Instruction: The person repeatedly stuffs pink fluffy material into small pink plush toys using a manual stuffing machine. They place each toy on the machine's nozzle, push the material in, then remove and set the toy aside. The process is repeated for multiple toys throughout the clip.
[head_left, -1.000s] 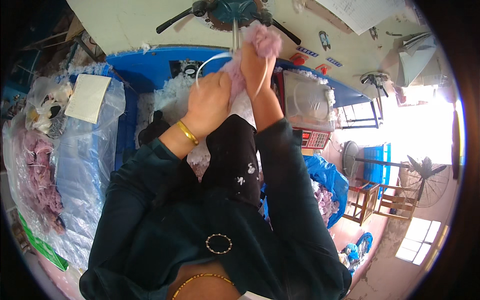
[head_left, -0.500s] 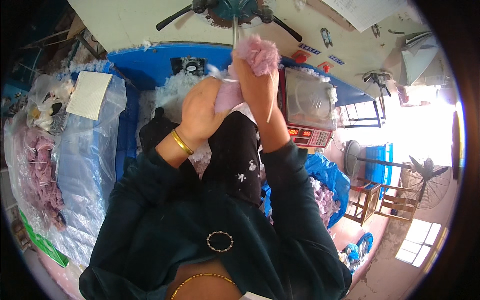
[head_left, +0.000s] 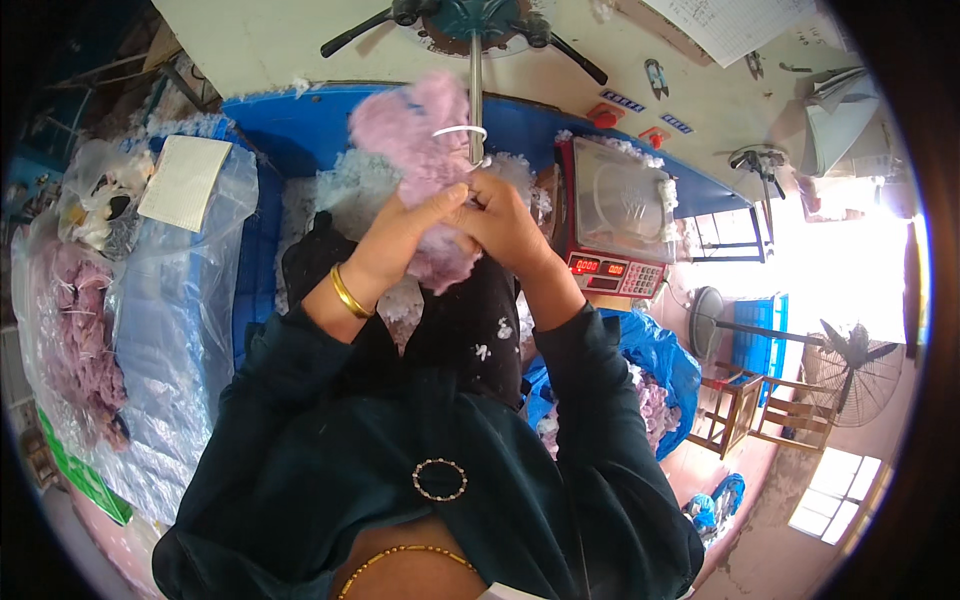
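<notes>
Two hands meet over a pink fluffy tuft (head_left: pixel 420 150) held up in front of the blue bin (head_left: pixel 300 115). The left hand (head_left: pixel 410 225) has its fingers closed around the tuft's lower part, thumb laid across the front; a gold bangle (head_left: pixel 348 295) sits on that wrist. The right hand (head_left: pixel 505 220) presses against the left, its fingers curled together, but the left thumb and the tuft hide what exactly they pinch. A thin white loop (head_left: pixel 458 131) hangs at the metal rod (head_left: pixel 476 95) just above the knuckles; whether it touches the tuft cannot be told. White fluff (head_left: pixel 340 190) fills the bin behind, partly hidden by the hands. A red scale (head_left: pixel 612 225) stands just right of the hands, its near corner cut off by the right forearm. At left, clear plastic bags (head_left: pixel 170 300) blur the pink material inside. The surface beneath is covered by the person's dark sleeves.
</notes>
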